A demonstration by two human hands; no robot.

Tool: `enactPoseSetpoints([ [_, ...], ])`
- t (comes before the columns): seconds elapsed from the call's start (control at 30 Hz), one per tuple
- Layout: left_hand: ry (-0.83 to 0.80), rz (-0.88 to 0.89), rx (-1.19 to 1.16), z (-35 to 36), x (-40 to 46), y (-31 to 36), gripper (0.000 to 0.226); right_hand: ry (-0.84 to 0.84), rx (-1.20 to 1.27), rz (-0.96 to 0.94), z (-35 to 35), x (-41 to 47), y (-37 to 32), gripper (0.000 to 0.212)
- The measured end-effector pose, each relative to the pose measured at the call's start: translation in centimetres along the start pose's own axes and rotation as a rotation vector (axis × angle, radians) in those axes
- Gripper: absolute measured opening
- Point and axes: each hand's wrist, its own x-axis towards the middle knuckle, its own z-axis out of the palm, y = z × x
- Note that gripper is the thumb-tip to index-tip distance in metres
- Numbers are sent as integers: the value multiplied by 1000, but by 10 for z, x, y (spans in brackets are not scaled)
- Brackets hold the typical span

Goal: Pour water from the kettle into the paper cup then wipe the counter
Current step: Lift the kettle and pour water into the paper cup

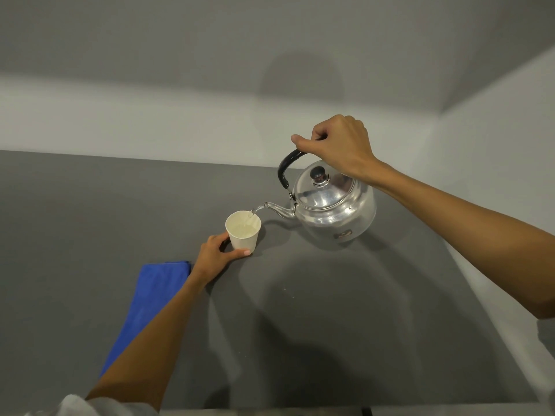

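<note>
Head view, kettle: your metal kettle [333, 205] hangs in the air above the far right part of the counter, tilted with its spout down to the left; the lid with a dark knob sits on it.
Water: a thin stream [253, 211] runs from the spout tip into the cup.
Paper cup: the white paper cup [243, 232] stands upright on the counter, just left of the spout and below it; you can see liquid inside, well up in the cup.
Right hand: your right hand [339, 145] is clenched around the black handle [286, 166] at its top, thumb pointing left, and it carries the whole kettle.
Left hand: your left hand [217, 255] grasps the cup low at its near left side; the thumb lies across the front of the base, the other fingers go behind it.
Cloth: a folded blue cloth [147, 301] lies flat on the counter, near and left of the cup, partly under your left forearm.
Counter: the grey counter [360, 310] shows some small pale specks near the middle.
Wall: a pale wall [150, 115] runs along the far edge and the right side.
</note>
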Motion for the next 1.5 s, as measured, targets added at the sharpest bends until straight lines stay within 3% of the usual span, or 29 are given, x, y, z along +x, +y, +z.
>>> enactPoseSetpoints([
  [1.5,20,6,-18,0,-4,5,55,25,3,-20,-9,4,-9,57],
])
